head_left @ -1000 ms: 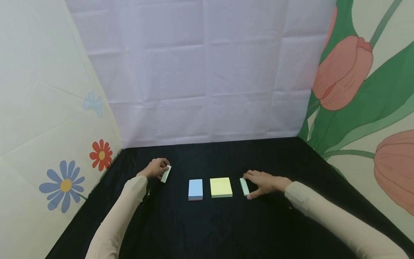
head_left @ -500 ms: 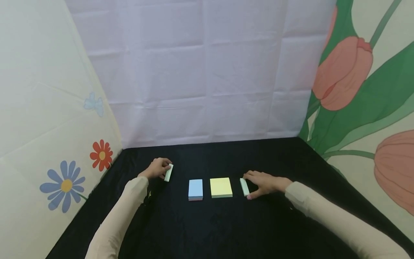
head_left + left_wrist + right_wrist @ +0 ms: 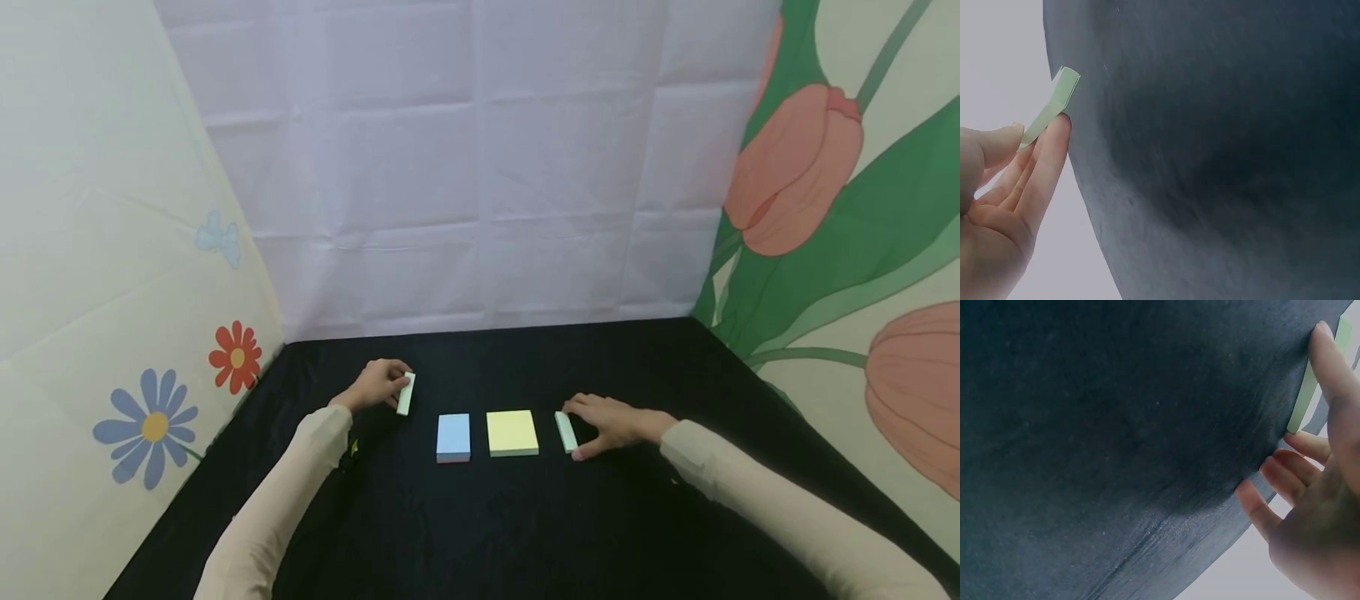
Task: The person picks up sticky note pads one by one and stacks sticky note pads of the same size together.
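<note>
My left hand (image 3: 377,384) pinches a narrow pale green sticky note pad (image 3: 406,396) between thumb and fingers, to the left of the blue pad. In the left wrist view this green pad (image 3: 1054,106) slants up from the thumb, its far end pointing away from the hand. My right hand (image 3: 611,421) spans a second narrow green pad (image 3: 566,433) on the black tabletop, thumb at the near end and fingers at the far end. The right wrist view shows the thumb crossing part of that pad (image 3: 1303,400), with the index fingertip at its lower end.
A blue sticky note pad (image 3: 453,433) with a pinkish layer beneath lies mid-table. Beside it on the right is a wider yellow pad (image 3: 512,433). The black cloth (image 3: 480,533) reaches back to a white sheet (image 3: 480,208), with flowered hangings (image 3: 810,275) at the sides.
My left hand has moved right and slightly away from me with its green pad, closer to the blue one. The right hand and the pads on the table stay where they were.
</note>
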`<state>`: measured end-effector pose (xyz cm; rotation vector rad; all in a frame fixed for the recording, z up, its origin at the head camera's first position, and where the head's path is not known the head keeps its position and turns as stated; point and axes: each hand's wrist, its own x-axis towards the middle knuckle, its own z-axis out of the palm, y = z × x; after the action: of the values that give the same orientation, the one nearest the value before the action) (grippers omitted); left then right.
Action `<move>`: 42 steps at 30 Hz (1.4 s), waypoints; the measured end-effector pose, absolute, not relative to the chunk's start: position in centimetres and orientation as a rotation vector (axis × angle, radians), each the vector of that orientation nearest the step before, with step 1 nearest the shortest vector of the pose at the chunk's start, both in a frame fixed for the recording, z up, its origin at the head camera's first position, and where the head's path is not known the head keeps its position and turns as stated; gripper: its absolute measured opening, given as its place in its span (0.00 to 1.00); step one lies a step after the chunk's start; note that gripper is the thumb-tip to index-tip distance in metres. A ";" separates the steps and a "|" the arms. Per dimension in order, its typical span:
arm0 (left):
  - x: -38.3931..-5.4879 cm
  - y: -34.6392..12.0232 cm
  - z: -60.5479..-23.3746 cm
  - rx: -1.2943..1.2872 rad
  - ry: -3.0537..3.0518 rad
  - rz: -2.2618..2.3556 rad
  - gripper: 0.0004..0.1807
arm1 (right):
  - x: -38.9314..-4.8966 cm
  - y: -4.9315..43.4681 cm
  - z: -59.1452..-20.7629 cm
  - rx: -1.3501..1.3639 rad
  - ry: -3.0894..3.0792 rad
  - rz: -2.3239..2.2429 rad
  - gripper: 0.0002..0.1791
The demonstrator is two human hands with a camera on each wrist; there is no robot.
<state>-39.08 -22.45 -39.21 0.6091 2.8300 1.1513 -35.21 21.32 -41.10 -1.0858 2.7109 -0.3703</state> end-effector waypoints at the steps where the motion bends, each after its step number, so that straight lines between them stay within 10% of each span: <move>1: -39.1 -22.2 -39.2 0.617 2.828 1.155 0.15 | -35.2 21.3 -41.1 -1.091 2.708 -0.374 0.42; 42: -38.9 -13.8 -38.9 0.671 2.681 1.516 0.15 | -35.4 21.3 -41.5 -0.996 2.725 -0.357 0.43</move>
<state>-38.86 -13.82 -38.88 0.6708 2.6811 1.5160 -35.40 21.25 -41.52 -0.9957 2.7252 -0.3567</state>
